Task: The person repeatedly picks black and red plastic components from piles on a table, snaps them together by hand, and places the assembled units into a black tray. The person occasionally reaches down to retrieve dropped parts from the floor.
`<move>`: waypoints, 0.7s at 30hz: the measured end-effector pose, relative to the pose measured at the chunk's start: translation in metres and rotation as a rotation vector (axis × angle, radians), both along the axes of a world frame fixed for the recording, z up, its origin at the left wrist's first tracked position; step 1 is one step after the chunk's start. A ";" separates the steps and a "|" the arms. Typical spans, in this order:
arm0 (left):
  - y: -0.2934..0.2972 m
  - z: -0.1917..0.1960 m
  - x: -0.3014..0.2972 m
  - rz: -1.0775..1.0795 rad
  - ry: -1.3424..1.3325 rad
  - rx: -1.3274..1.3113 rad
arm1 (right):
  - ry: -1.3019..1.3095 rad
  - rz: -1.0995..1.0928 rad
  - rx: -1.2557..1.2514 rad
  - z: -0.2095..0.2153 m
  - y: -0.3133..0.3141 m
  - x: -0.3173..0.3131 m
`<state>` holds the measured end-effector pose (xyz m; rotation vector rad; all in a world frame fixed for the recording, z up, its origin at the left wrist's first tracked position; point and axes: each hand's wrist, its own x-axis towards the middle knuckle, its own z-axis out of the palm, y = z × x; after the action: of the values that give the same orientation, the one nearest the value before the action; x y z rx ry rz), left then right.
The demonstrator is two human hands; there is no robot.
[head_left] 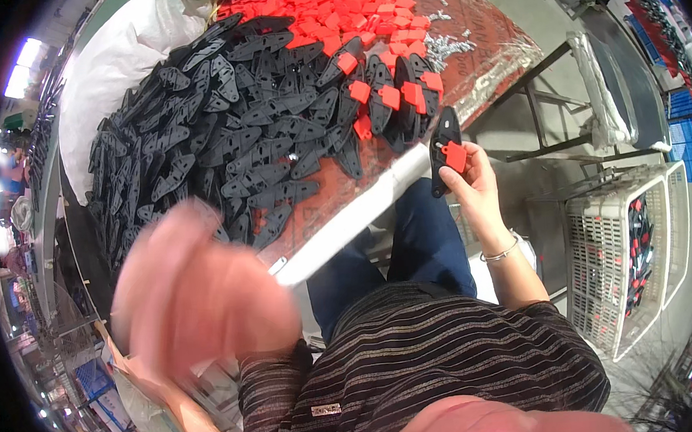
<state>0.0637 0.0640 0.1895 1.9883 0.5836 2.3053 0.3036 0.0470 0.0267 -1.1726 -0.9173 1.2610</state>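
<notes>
My right hand (477, 196), past the table's near edge, pinches a flat black plastic bracket (443, 133) with a red plastic clip (453, 157) fitted on its middle. My left hand (198, 293) is smeared by motion at the near left side of the table, so its fingers and anything in them cannot be made out. Beyond it spreads a large heap of loose black brackets (230, 136). Several brackets bearing red clips (389, 97) lie in a row at the heap's right side. A pile of loose red clips (338, 9) covers the table's far part.
Small metal pieces (451, 48) lie scattered on the reddish-brown tabletop (481, 22). White wrapping (362, 211) covers its near edge. A white sack (111, 72) borders the heap at left. On the floor at right stands a pale plastic crate (597, 257) holding black and red parts.
</notes>
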 end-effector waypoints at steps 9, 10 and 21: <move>0.139 -0.121 0.041 0.064 0.883 -0.956 | -0.023 -0.089 -0.054 0.011 0.083 0.021; 0.142 -0.127 0.045 0.078 0.948 -1.007 | -0.028 -0.066 -0.123 0.017 0.088 0.021; 0.167 -0.115 0.007 0.066 0.664 -1.322 | 0.030 -0.028 -0.408 0.059 0.115 -0.004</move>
<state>0.0711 0.2312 0.0750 1.7855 1.6073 0.6358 0.2993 0.1622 0.0859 -1.4711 -0.6331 1.4820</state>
